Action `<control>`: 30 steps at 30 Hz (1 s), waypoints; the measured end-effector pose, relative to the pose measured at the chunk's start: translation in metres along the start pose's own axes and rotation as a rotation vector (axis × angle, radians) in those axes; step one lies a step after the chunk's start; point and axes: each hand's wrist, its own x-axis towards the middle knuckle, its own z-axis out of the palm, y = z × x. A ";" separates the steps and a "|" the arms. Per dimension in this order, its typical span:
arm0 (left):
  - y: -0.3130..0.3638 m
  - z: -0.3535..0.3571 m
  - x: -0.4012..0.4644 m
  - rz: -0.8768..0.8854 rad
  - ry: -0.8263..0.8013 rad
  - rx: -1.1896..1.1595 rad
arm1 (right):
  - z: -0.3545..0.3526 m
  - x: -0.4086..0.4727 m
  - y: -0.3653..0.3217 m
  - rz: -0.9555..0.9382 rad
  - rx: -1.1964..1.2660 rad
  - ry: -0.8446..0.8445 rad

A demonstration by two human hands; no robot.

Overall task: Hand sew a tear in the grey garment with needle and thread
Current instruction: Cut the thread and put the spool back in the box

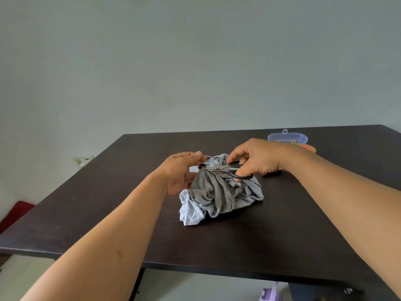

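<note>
Grey garment (219, 193) lay bunched mid-tabletop (86, 213). Above it, left hand (181, 172) pinched thread (209, 158) taut; right hand (255, 159) gripped scissors (227, 169). Likely trimming step; next, snip near fabric.

I see a plain pale grey-green wall (195, 61), evenly lit. Dark wood-grain table (238, 240) fills the lower view. Red cushion (15, 213) off its left edge, wall socket (83, 160) above that, lilac bottle (270, 293) under the near edge.

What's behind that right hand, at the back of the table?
A clear plastic box with something orange and yellow beside it. The right hand covers their near side; the contents cannot be made out.
</note>
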 end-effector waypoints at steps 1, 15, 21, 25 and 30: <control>0.000 -0.001 0.000 -0.003 -0.003 -0.001 | -0.002 0.002 -0.001 0.004 0.014 -0.011; 0.003 -0.007 0.005 -0.021 -0.043 0.007 | -0.011 0.024 -0.006 -0.025 0.114 -0.102; 0.005 -0.008 0.005 -0.031 -0.029 0.003 | -0.013 0.025 -0.010 -0.048 0.100 -0.098; 0.006 -0.010 0.007 -0.037 -0.030 0.034 | -0.014 0.022 -0.011 -0.034 0.097 -0.109; 0.007 -0.010 0.009 0.048 0.135 0.324 | -0.017 0.015 -0.008 -0.023 0.106 -0.083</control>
